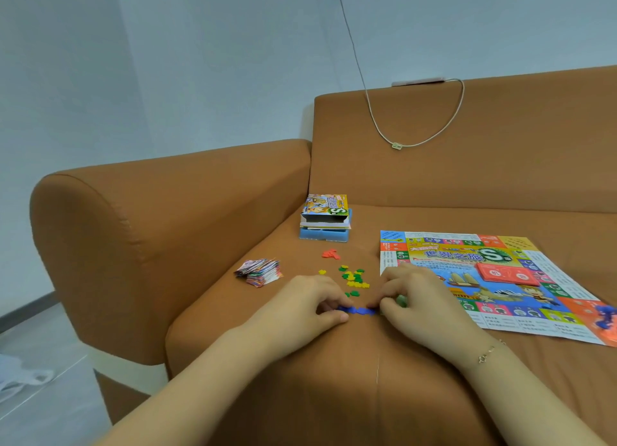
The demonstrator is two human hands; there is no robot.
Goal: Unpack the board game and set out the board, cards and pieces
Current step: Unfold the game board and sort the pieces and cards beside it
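The paper game board lies unfolded on the sofa seat at the right, with a red card stack on it. Small blue pieces lie in a row between my hands. My left hand and my right hand both have curled fingers pinching at the ends of this blue row. Yellow and green pieces are scattered just beyond my hands. A few red pieces lie farther back. A stack of paper money sits to the left. The game box stands at the back.
All of this rests on an orange sofa, its armrest at the left. A white cable hangs over the backrest. More blue pieces lie on the board's right corner. The floor shows at the lower left.
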